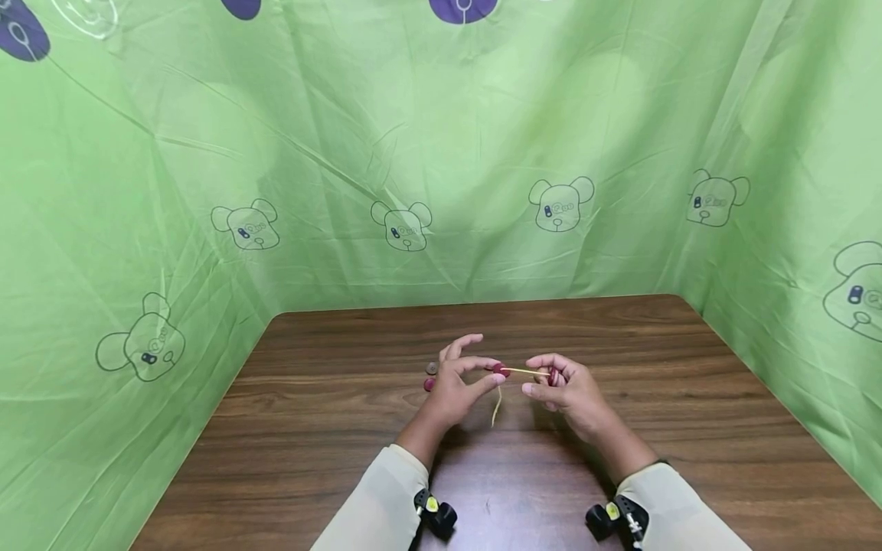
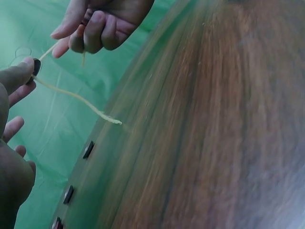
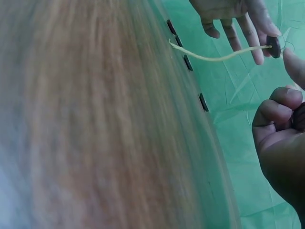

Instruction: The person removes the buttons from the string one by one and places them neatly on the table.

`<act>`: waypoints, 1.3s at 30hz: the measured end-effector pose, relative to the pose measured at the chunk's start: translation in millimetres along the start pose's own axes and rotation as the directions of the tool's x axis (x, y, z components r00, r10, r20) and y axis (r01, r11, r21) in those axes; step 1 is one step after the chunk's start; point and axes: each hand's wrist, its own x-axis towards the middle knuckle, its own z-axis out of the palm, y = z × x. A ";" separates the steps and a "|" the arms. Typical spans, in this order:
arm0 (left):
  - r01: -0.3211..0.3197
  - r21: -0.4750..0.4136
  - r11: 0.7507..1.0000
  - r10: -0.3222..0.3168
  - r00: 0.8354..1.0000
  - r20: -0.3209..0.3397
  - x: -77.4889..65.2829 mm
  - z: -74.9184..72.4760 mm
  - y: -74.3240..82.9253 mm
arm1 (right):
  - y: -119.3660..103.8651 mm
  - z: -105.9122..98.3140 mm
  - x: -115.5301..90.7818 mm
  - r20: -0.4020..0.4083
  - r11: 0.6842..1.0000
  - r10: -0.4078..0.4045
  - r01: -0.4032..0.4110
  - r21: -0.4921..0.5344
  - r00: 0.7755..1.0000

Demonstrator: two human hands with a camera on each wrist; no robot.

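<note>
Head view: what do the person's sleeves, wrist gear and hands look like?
Both sleeves are long and pale cream. A black device with a small yellow spot sits by each cuff. The left hand and right hand are bare.

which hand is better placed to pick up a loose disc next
Probably the left hand: in the head view the loose discs lie nearer it than the right hand, though the left pinches a red disc.
</note>
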 end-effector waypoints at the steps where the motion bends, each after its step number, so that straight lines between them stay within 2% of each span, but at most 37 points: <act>1: 0.008 0.008 1.000 -0.008 1.000 -0.006 0.2 -1.3 -0.4 | -0.3 0.2 0.3 -0.008 1.000 0.000 0.000 0.005 1.000; 8: 0.048 0.064 0.997 -0.045 0.998 -0.050 -0.3 -6.2 -7.3 | -2.1 1.4 1.0 -0.096 1.000 0.024 -0.024 0.001 0.995; 17: 0.017 -0.018 1.000 -0.018 0.998 -0.059 1.2 -13.3 -10.8 | -1.3 -0.4 2.4 -0.155 1.000 0.022 -0.024 -0.013 0.988; 22: 0.023 -0.012 1.000 -0.023 0.997 -0.071 2.4 -16.6 -13.5 | -1.4 -1.6 3.1 -0.193 0.999 0.030 -0.034 -0.017 0.981; 26: 0.032 0.001 0.999 -0.031 0.997 -0.075 2.7 -19.0 -14.6 | -2.0 -2.1 3.4 -0.228 1.000 0.000 0.002 0.009 0.974; 31: 0.047 0.016 0.999 -0.046 0.994 -0.095 2.6 -21.7 -16.6 | -1.4 -3.5 5.0 -0.301 0.997 -0.043 0.060 0.047 0.953; 39: 0.034 0.016 0.999 -0.032 0.994 -0.103 0.5 -24.8 -20.7 | -1.1 -7.0 5.6 -0.350 0.996 -0.018 0.048 0.077 0.937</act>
